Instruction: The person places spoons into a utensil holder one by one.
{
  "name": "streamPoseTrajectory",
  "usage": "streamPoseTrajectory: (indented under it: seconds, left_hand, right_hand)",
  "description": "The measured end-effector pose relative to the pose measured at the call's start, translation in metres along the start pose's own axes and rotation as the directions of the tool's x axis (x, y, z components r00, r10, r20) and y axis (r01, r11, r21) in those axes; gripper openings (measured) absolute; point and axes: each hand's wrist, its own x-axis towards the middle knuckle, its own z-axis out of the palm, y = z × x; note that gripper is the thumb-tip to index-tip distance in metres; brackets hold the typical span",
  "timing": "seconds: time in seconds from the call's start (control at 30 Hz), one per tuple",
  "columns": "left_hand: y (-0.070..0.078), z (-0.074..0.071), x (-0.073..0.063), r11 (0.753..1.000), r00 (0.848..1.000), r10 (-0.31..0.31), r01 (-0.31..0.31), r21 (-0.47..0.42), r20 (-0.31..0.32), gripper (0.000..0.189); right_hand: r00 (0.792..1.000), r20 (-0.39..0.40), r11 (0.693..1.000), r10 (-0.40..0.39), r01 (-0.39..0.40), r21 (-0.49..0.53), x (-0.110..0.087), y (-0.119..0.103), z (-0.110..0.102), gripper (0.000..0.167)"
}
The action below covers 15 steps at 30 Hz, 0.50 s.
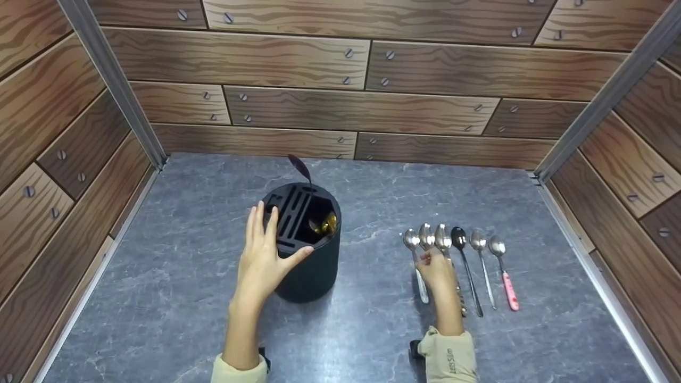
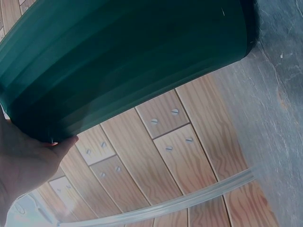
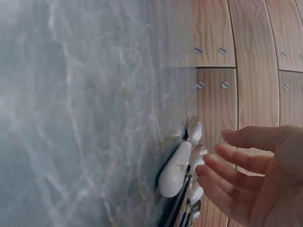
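Note:
A black cylindrical utensil holder with a slotted top stands left of the middle. My left hand rests against its top rim, fingers straight and thumb spread along the near edge. A dark spoon rises from the back of the holder, and gold-coloured utensils show in its large compartment. To the right lies a row of several spoons. My right hand hovers over its left part with loosely bent fingers and nothing between them. Nearest it are a pale-handled spoon and two silver spoons, their handles partly hidden by the hand.
Farther right in the row lie a black spoon, a thin silver spoon and a pink-handled spoon. Wood-patterned walls enclose the grey marbled table at the back and both sides.

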Motion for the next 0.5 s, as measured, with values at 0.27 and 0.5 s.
streamPoseTrajectory:
  seconds: [0.27, 0.5]
  left_hand:
    - [0.0003, -0.0006, -0.0008, 1.0, 1.0, -0.005, 0.005, -0.004, 0.005, 0.101]
    - [0.0005, -0.0014, -0.0001, 1.0, 1.0, -0.012, 0.013, -0.011, 0.014, 0.102]
  right_hand:
    - [0.996, 0.055, 0.993, 0.064, -0.058, -0.1, 0.0008, 0.0029, 0.0048, 0.027]
    - [0.995, 0.07, 0.99, 0.073, -0.063, -0.128, 0.0054, 0.0009, 0.009, 0.025]
